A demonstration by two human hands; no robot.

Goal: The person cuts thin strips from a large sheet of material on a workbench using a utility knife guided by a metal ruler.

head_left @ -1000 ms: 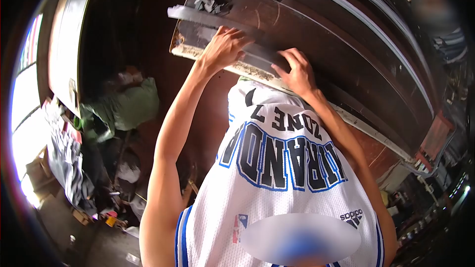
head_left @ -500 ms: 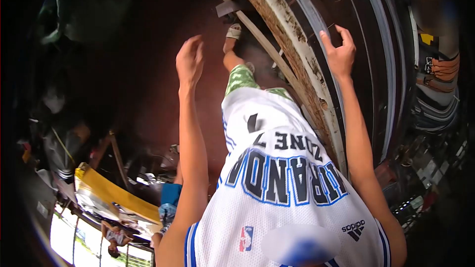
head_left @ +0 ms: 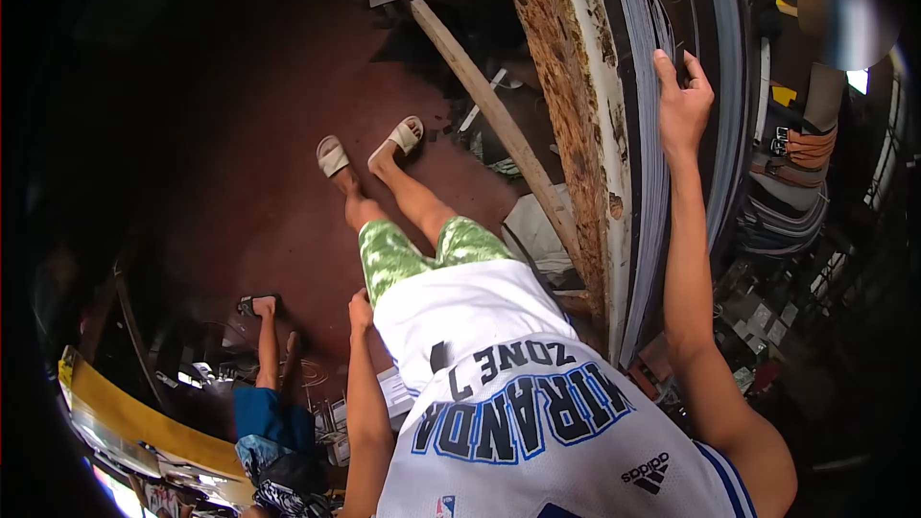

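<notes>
My right hand [head_left: 685,101] is over a stack of long dark strips [head_left: 645,134], its thumb and fingers apart and nothing visible between them. Beside the strips runs a worn wooden beam [head_left: 566,67] with a whitish edge. My left hand [head_left: 360,311] hangs low beside my green shorts [head_left: 393,254]; its fingers are mostly hidden against my side, so I cannot make out whether it holds anything. My feet in light sandals [head_left: 333,157] stand on the reddish floor [head_left: 259,173].
A thin wooden plank [head_left: 489,105] slants beside the beam. Brown belts [head_left: 804,150] hang at the right. At the lower left a person in blue shorts [head_left: 273,419] is near a yellow-edged table [head_left: 163,420]. Small items [head_left: 758,321] lie at the lower right.
My left hand has dropped from in front of me to beside my shorts. My right hand has shifted slightly right in view. The view has turned, showing both feet and more of the other person.
</notes>
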